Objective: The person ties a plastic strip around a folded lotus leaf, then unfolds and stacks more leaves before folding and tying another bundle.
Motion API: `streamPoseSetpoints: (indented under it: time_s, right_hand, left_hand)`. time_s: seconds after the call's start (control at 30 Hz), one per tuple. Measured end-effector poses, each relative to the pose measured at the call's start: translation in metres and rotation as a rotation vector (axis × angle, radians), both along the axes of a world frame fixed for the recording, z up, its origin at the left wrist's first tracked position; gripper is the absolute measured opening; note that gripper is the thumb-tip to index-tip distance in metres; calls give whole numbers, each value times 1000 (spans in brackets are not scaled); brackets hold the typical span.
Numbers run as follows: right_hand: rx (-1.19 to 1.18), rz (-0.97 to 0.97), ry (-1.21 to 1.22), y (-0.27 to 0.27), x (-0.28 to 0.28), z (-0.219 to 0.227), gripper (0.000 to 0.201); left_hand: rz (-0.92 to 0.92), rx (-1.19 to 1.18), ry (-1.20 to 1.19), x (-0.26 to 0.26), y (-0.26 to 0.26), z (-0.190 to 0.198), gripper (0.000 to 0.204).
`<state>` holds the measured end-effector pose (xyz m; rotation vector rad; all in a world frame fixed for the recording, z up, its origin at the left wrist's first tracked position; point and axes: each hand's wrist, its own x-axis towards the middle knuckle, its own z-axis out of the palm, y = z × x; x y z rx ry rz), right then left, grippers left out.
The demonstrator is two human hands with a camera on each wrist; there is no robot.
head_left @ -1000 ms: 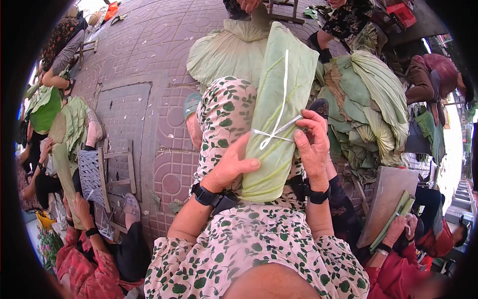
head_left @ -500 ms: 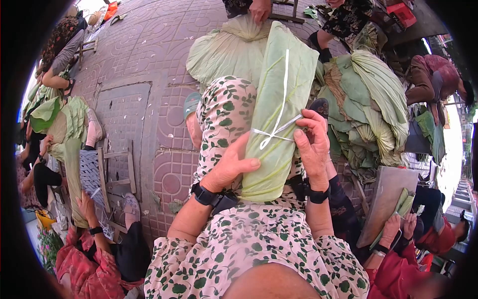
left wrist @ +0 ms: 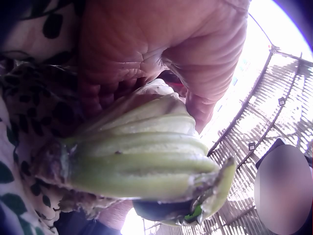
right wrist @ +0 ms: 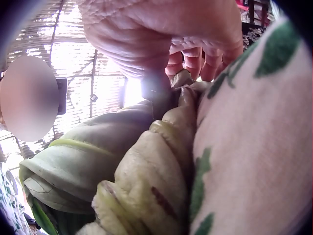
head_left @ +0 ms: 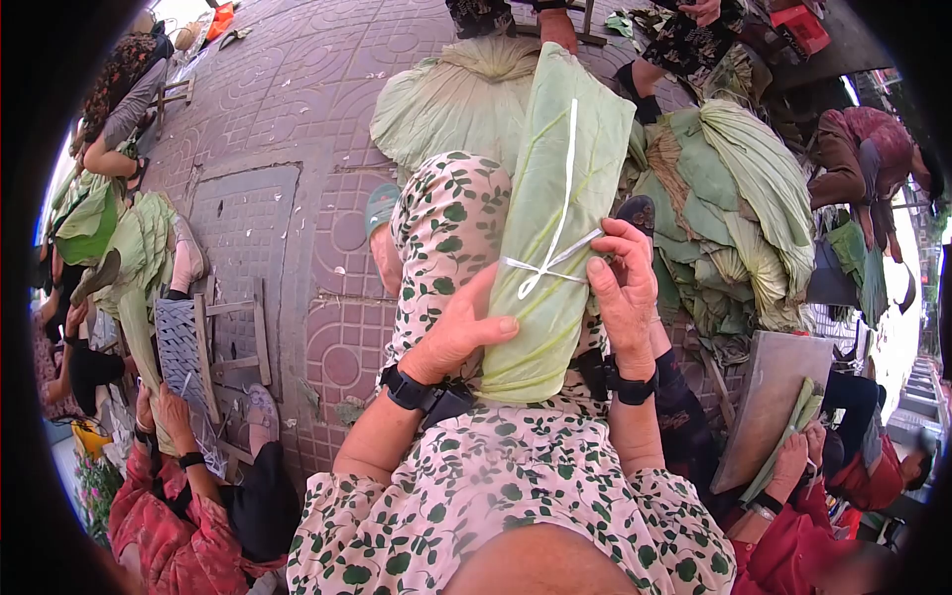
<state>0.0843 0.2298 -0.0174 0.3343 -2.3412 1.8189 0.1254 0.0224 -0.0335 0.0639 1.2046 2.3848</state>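
On the person's lap lies a long bundle of folded pale-green leaves (head_left: 545, 342), bound by a thin white strap (head_left: 568, 169) crossed over its middle, with one loose end trailing up the leaf. The left hand (head_left: 451, 332) grips the lower left edge, thumb on top. Its fingers go underneath, hidden in the head view. At the opposite edge the right hand (head_left: 627, 288) holds the bundle, fingertips beside the strap. In the left wrist view, the ribbed folded end (left wrist: 137, 166) shows below the palm. Rolled leaf (right wrist: 88, 152) fills the lower part of the right wrist view.
A large leaf stack (head_left: 734, 218) stands at the right, and another fanned pile (head_left: 446, 114) lies ahead on the paving. People work on leaves at both sides. A woven stool (head_left: 188, 352) is at left, a board (head_left: 764, 416) at right.
The two hands and the bundle stay as they were. Ahead, another person's hand has shifted right to the bundle's far end. People at both sides have moved their hands on their leaves.
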Motion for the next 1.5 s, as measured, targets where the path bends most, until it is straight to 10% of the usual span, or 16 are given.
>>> streamPoseSetpoints:
  time_s: [1.5]
  right_hand:
    - [-248,-30,-25,6,-7,-17,17]
  left_hand:
    - [-13,16,-5,0,-2,-1,86]
